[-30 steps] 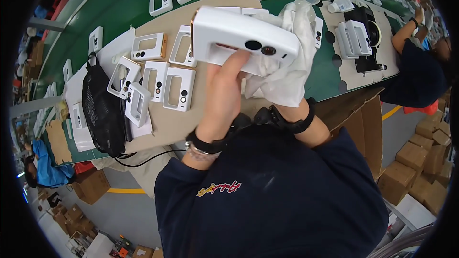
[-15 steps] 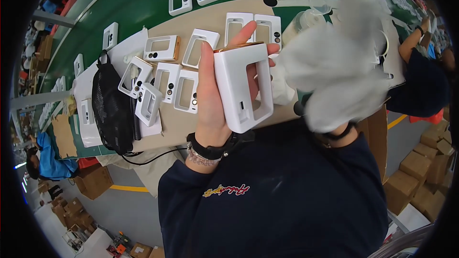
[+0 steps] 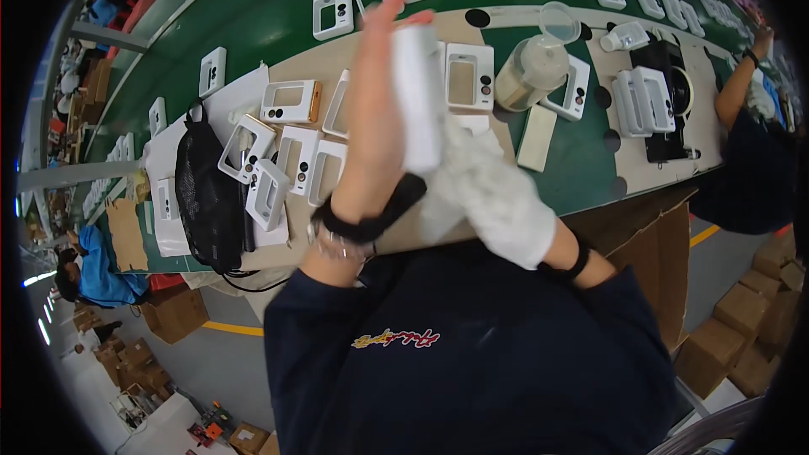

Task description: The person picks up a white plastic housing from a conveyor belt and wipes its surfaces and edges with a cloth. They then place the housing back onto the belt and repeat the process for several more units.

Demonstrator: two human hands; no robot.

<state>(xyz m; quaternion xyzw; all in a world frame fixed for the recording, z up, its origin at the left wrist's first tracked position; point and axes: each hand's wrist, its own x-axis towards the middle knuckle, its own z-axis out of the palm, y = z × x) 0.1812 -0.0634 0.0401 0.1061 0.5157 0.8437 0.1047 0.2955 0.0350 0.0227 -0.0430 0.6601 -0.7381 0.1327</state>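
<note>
A white plastic frame housing (image 3: 417,105) stands nearly edge-on against the palm of my left hand (image 3: 371,109), which grips it with the fingers stretched upward. My right hand (image 3: 514,223) is wrapped in white fabric up to the wrist and holds a bunched white cloth (image 3: 468,156) close to the housing's right side. The fabric hides its fingers, and I cannot tell whether cloth and housing touch. Behind them, another white housing (image 3: 469,76) lies on the beige mat. Left of my left hand are several similar housings (image 3: 291,101), some tilted onto one another.
A translucent bottle (image 3: 533,72) with a raised round lid stands right of centre, near a pale rectangular block (image 3: 537,136). A black mesh pouch (image 3: 206,194) lies at left. Stacked housings (image 3: 645,101) are at right. Another person's arm (image 3: 735,88) reaches in at far right.
My left hand has turned the housing from showing its broad face to edge-on and shifted slightly left. My right hand with the white cloth has swung left from the right side to the housing.
</note>
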